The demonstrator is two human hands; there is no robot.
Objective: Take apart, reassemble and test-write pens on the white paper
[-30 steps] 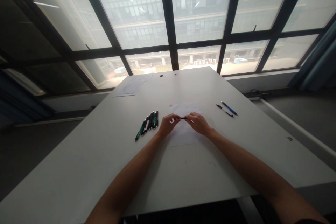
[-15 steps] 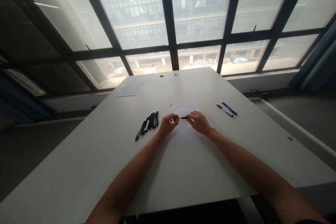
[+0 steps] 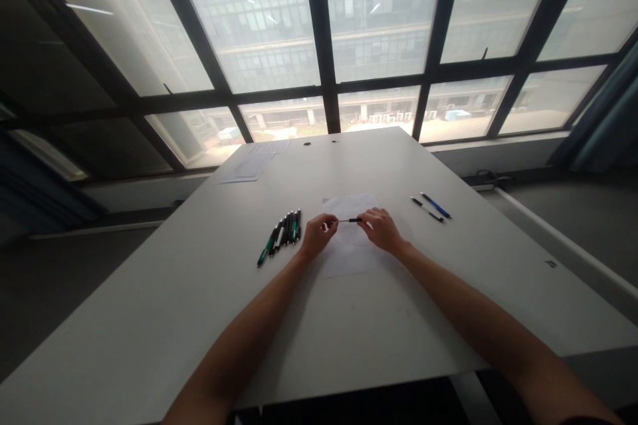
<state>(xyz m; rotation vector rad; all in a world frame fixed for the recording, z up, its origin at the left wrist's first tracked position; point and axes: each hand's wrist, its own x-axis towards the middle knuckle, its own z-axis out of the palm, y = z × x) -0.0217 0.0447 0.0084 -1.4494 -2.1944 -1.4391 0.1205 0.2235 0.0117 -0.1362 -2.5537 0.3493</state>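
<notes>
Over a sheet of white paper (image 3: 349,260), my two hands face each other with a pen's parts between them. My left hand (image 3: 319,234) is closed in a pinch on a thin pen refill (image 3: 343,220). The fingers of my right hand (image 3: 381,229) are wrapped round a dark pen barrel (image 3: 355,220). The thin refill runs level from the left fingertips to the barrel's end. Whether its tip is still inside the barrel I cannot tell. Left of my left hand lies a row of several black and green pens (image 3: 282,234).
On the white table (image 3: 399,319), a blue pen (image 3: 436,206) and a black pen (image 3: 426,210) lie to the right. Printed sheets (image 3: 244,169) lie at the far left, and a small dark item (image 3: 551,264) sits near the right edge. Windows rise behind the table.
My hands have drawn slightly apart, my right hand shifting a little to the right with the barrel. More of the thin refill shows between them.
</notes>
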